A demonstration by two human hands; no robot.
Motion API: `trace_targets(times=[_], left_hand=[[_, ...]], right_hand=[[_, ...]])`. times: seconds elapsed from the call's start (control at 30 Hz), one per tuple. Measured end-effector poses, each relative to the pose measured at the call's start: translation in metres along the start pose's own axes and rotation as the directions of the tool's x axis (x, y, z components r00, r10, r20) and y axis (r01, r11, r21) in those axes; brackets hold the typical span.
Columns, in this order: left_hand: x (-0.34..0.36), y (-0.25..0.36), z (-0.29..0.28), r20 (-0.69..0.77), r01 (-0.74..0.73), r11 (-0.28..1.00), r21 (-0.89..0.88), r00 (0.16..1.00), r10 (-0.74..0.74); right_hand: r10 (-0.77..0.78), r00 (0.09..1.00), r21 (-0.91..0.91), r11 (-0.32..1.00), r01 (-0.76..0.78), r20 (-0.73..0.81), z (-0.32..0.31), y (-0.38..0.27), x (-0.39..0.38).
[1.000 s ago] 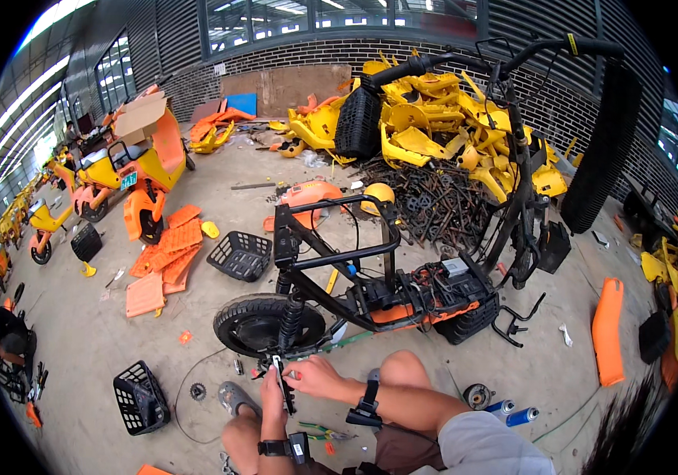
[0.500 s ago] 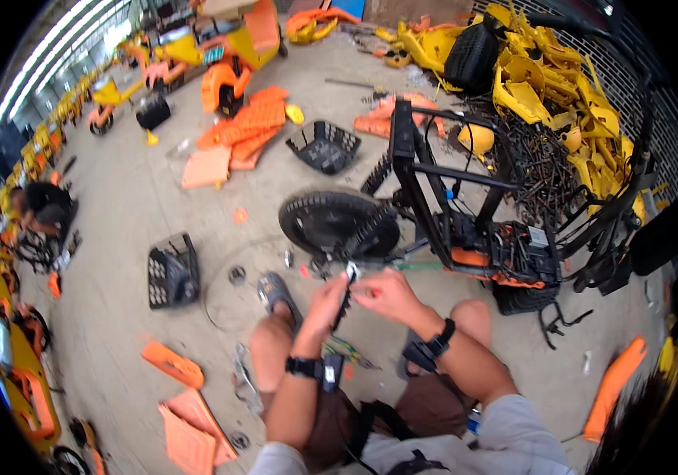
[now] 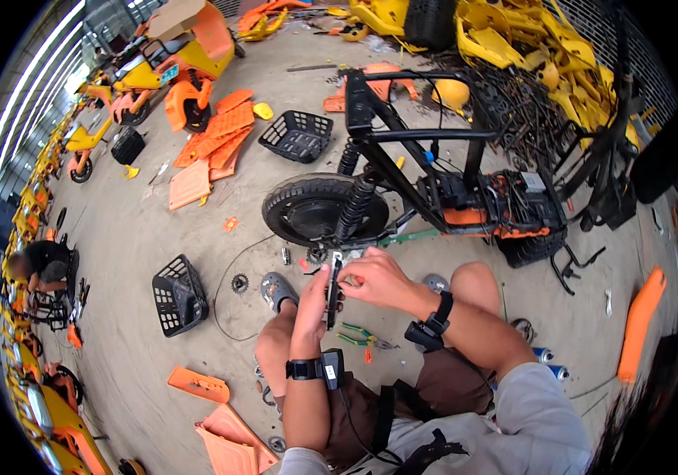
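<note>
My left hand point(image 3: 313, 309) is closed around a long, narrow dark part point(image 3: 331, 301) with a silvery upper end, held upright over the floor between my legs. Beside it, my right hand point(image 3: 384, 283) is closed in a pinch against the part's right side. A bit of red shows at those fingertips, too small to name. Just beyond my hands stands a stripped black scooter frame point(image 3: 402, 170) with its thick rear wheel point(image 3: 284, 212) and a coil spring shock point(image 3: 357, 207). Pliers with green handles point(image 3: 364, 336) lie on the floor below my hands.
Black plastic baskets point(image 3: 179, 297) and orange panels point(image 3: 216, 138) lie about the floor. A thin cable point(image 3: 216, 305) curls left of my foot. Yellow body parts point(image 3: 505, 39) are heaped at the far right. Another person point(image 3: 42, 265) crouches at the far left, near rows of scooters.
The whole view has shifted, so the scooter frame and far heap sit further left and higher. Both hands stay at the dark part, which now stands more upright.
</note>
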State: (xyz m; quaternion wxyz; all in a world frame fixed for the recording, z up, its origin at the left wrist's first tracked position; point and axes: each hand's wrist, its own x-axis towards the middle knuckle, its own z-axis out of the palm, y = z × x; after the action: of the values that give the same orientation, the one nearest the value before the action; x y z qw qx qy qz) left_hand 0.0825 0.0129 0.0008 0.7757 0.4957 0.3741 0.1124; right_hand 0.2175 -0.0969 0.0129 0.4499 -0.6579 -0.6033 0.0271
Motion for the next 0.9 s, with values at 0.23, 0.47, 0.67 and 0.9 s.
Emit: trace_targets(times=[0.23, 0.47, 0.67, 0.9], left_hand=[[0.006, -0.002, -0.009, -0.128, -0.068, 0.997, 0.041, 0.989, 0.073], [0.012, 0.009, -0.015, -0.225, -0.114, 0.992, -0.061, 0.969, 0.098], [0.011, 0.012, -0.011, -0.2, -0.152, 0.981, -0.121, 0.972, 0.126], [-0.002, 0.0, -0.054, -0.172, -0.067, 0.942, -0.33, 0.985, 0.01]], right_hand=[[0.313, 0.949, 0.138, 0.939, -0.314, 0.031, 0.013, 0.008, -0.005], [0.746, 0.576, 0.347, 0.471, -0.811, 0.334, 0.039, 0.04, 0.001], [0.969, 0.187, 0.592, 0.056, -0.804, 0.162, 0.136, 0.113, 0.006], [0.87, -0.448, 0.762, -0.429, -0.485, 0.205, 0.22, 0.138, -0.183]])
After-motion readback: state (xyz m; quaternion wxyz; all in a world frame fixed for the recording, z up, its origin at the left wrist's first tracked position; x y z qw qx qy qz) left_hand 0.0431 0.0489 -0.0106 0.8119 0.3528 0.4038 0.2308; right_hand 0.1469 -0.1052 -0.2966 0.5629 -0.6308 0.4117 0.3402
